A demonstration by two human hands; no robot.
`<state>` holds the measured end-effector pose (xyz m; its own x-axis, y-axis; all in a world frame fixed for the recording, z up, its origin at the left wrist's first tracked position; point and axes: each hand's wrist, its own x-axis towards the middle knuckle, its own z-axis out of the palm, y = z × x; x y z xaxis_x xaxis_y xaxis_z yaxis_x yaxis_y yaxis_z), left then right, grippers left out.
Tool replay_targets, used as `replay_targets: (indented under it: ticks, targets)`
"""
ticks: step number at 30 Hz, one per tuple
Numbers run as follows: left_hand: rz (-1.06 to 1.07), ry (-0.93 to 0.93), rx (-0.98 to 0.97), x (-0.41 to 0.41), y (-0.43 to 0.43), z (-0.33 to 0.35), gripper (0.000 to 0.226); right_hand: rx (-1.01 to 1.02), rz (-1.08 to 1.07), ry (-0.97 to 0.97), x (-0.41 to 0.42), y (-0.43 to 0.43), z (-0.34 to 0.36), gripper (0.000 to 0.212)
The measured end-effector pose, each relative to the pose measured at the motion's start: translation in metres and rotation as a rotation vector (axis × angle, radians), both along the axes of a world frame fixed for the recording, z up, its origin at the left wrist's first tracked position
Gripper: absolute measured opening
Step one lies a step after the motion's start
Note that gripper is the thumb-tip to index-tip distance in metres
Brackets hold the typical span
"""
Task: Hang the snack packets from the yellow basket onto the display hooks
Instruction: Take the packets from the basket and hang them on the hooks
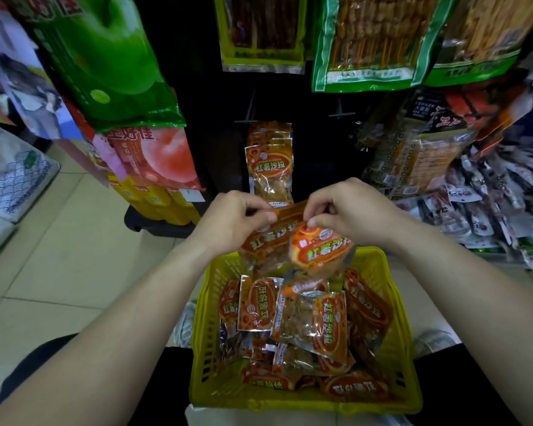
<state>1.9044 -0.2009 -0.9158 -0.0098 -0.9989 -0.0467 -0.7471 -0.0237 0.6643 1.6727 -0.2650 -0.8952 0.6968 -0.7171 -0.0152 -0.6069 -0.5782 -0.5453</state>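
Left hand [237, 222] and right hand [348, 210] pinching packets [319, 249] by their tops, over basket [203, 318]; hung packets [270, 167] straight up-frame, centre, equally near both.

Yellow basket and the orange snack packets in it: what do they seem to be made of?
The yellow slotted basket looks like moulded plastic, slightly glossy: one even colour, pierced walls, rounded rim. The orange snack packets look like thin glossy plastic film, partly clear, with silvery sealed edges that glint.
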Motion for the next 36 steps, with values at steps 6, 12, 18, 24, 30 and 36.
replay_targets:
  ticks: [6,12,18,24,30,36]
  targets:
    - [-0.087,0.144,0.032,-0.009,0.002,0.008,0.004,-0.195,-0.07,-0.064,0.005,0.008,0.002,0.006]
    - [-0.106,0.148,0.043,-0.015,0.006,0.008,0.013,-0.196,-0.11,-0.02,0.007,0.011,-0.001,0.005]
    - [-0.029,0.143,-0.034,-0.027,0.011,0.006,0.019,-0.147,-0.208,-0.078,0.005,0.01,-0.001,0.011]
    - [0.097,0.151,-0.08,-0.032,0.005,0.004,0.007,-0.178,-0.228,-0.137,0.004,0.007,-0.003,0.037]
    - [0.082,0.151,-0.064,-0.03,0.001,0.005,0.019,-0.213,-0.132,0.004,-0.005,-0.006,-0.012,0.02]
    - [0.013,0.244,-0.047,-0.027,0.0,0.006,0.033,-0.2,-0.186,-0.018,-0.005,-0.006,-0.012,0.02]
